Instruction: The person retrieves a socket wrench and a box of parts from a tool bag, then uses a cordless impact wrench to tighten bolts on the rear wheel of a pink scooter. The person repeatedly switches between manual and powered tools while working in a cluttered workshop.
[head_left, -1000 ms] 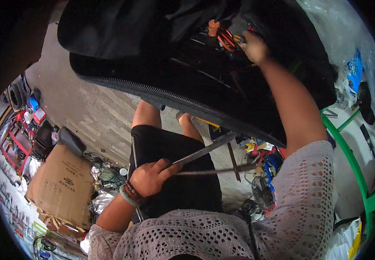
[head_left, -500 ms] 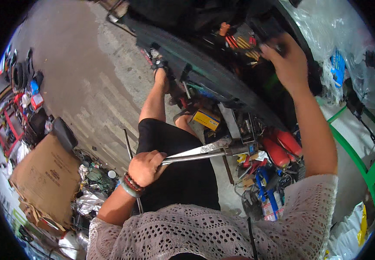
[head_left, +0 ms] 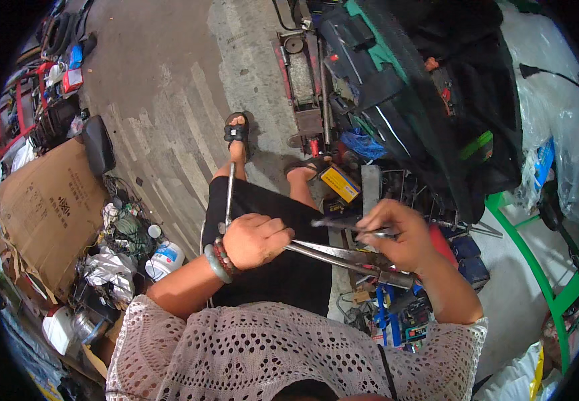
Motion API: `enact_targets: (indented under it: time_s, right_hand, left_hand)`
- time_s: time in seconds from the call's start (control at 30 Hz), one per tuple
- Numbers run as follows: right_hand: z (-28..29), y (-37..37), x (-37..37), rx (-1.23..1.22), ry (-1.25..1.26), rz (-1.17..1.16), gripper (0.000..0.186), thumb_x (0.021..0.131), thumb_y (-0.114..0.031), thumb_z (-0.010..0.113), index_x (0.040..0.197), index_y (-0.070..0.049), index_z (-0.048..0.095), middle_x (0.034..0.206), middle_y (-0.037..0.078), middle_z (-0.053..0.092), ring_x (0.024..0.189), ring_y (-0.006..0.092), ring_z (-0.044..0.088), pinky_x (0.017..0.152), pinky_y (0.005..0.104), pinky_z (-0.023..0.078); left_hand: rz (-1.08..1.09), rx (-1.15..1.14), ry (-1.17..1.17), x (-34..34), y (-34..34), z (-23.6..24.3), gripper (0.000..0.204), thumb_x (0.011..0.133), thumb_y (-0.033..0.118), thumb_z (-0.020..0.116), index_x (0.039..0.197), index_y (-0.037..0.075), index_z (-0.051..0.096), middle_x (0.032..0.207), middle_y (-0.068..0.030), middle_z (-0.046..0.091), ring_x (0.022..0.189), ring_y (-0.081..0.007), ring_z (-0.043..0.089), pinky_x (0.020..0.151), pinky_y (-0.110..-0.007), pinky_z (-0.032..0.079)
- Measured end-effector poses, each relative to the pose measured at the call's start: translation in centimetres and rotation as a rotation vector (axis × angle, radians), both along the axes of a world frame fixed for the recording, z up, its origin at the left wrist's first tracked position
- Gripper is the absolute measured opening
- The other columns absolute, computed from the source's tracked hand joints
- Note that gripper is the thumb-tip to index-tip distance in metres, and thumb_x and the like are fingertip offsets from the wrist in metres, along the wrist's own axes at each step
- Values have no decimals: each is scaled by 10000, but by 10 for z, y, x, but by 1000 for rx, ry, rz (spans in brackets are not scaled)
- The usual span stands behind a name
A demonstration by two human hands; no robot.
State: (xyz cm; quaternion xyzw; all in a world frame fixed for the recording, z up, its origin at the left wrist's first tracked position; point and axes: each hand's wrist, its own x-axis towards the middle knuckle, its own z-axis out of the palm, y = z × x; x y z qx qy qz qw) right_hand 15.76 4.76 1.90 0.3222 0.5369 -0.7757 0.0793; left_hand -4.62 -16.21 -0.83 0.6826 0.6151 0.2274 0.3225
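Concrete floor (head_left: pixel 169 87) of a cluttered workshop, junk on every side: flattened cardboard (head_left: pixel 49 207) on the left, red jack (head_left: pixel 303 73) up top, green frame (head_left: pixel 537 267) on the right, dark bag (head_left: pixel 436 87) above the lap.

Left hand (head_left: pixel 255 239) fisted tight around two metal tools: a slim rod (head_left: pixel 230 194) sticking up toward the sandaled foot (head_left: pixel 237 130), and a long flat lever (head_left: pixel 343 255) running across the lap toward the right. Right hand (head_left: pixel 396 234) pinched narrow on a thin dark tool (head_left: pixel 339 224), tip aimed left, sitting just above the lever.

Probably lining that thin tool up against the lever. Best bet: keep the fist locked so the lever stays put, brace both forearms on the thighs, keep the fingers behind the tip. Can't really tell what the tip touches, too small.

Count: two hands, two feet in sandals, three tools in the hands, one cardboard sheet, one white jug (head_left: pixel 164 259) by the left knee, one yellow box (head_left: pixel 340 184) near the right foot.
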Motion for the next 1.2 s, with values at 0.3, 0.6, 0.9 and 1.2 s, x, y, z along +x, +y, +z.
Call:
enact_targets:
  time_s: [0.3, 0.6, 0.9, 1.2]
  right_hand:
    - [-54, -56, -135, -525, 60, 194, 170, 809, 10, 629, 927, -22, 510, 963, 67, 562, 944, 148, 579, 842, 271, 479]
    - [-300, -60, -296, -196, -366, 353, 369, 804, -188, 619, 1115, 2, 560, 997, 86, 618, 881, 158, 577, 787, 298, 454]
    - [-563, 21, -333, 882, -840, -110, 510, 716, -333, 708, 1075, -2, 560, 1097, 193, 586, 1024, 347, 556, 875, 404, 437]
    - [-509, 0, -315, -309, -261, -383, 274, 905, -124, 501, 1150, -3, 508, 1065, 101, 581, 1026, 237, 560, 859, 356, 466]
  left_hand:
    - [170, -61, -245, -87, -52, -37, 320, 599, 125, 729, 826, 59, 513, 870, -60, 624, 604, -225, 600, 523, -318, 479]
    - [578, -439, -252, -194, -143, -103, 342, 656, 77, 700, 973, 59, 572, 732, -128, 619, 616, -310, 600, 551, -375, 485]
    - [912, -771, -191, -234, -214, -183, 233, 729, 86, 662, 930, 36, 556, 632, -95, 533, 534, -283, 532, 508, -331, 427]
    - [1024, -715, -426, -225, -185, -177, 186, 751, 54, 654, 905, 32, 552, 585, -34, 510, 487, -121, 464, 493, -261, 397]
